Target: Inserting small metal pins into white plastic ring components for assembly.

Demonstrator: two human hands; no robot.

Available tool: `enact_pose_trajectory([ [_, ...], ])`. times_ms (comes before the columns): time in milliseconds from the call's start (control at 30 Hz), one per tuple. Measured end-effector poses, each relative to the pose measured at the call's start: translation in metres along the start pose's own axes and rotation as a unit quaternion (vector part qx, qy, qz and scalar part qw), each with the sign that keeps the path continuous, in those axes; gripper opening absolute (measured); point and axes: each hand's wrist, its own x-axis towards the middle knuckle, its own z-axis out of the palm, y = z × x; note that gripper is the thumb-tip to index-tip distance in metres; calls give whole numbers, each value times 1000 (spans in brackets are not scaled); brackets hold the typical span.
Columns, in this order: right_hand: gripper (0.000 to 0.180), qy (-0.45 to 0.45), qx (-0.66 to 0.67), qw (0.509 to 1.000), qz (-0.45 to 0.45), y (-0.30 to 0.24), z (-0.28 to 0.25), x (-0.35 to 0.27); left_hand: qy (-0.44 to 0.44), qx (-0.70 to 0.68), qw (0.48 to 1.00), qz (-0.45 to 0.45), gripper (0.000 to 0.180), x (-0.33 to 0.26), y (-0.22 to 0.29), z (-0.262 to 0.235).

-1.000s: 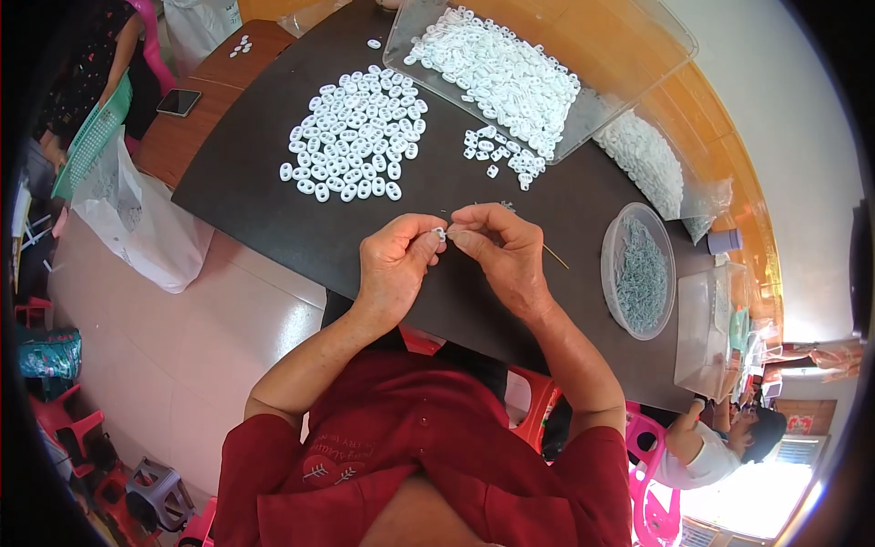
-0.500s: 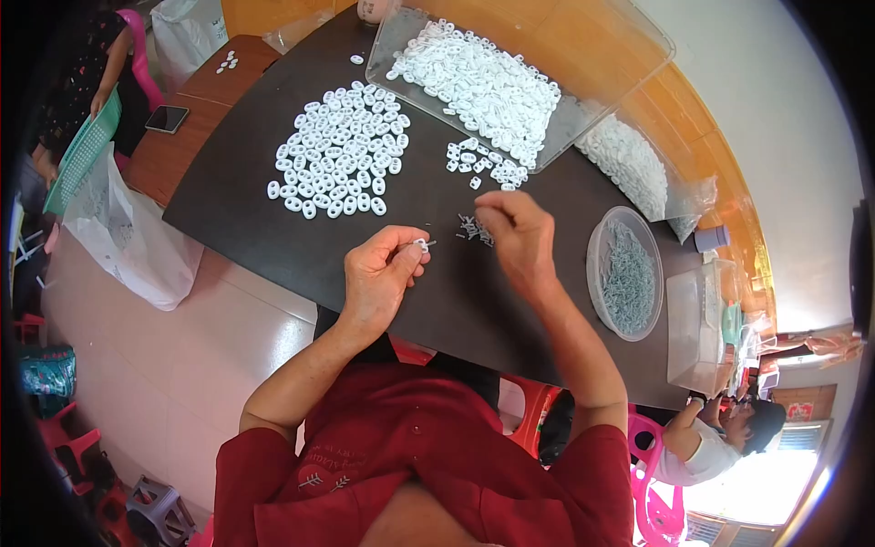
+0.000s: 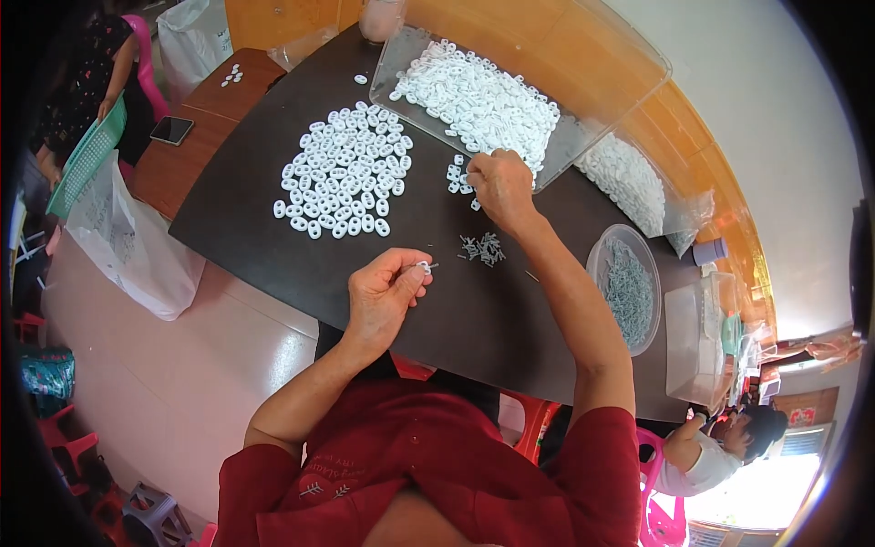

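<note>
The fingers of the left hand (image 3: 378,296) clamp a small white link (image 3: 425,267) with a grey pin (image 3: 435,265) jutting rightward, above the dark surface (image 3: 437,337). Right of them lies a heap of grey pins (image 3: 483,249). Beyond it, the right hand (image 3: 504,190) reaches among loose links (image 3: 454,173), its fingers' grip impossible to tell, with a clear bin (image 3: 390,71) just past them.

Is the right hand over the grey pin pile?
No, the right hand is over the small white pieces beside the clear bin.
</note>
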Motion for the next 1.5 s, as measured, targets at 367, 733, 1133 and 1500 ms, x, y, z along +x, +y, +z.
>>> enact_pose_trajectory([
  [367, 8, 9, 55, 998, -30, -6, -1, -5, -8, -6, 1000, -2, 17, 0, 0, -2],
  [733, 15, -39, 243, 967, 74, -15, -24, -16, -2, -30, 999, 17, 20, 0, 3, 2],
  [1133, 16, -142, 666, 679, 274, -55, -59, -80, -5, -52, 999, -1, 20, -6, 16, 14],
  [1500, 14, -91, 663, 696, 259, -71, -58, -91, 4, -12, 1000, -15, 19, -11, 18, 19],
])
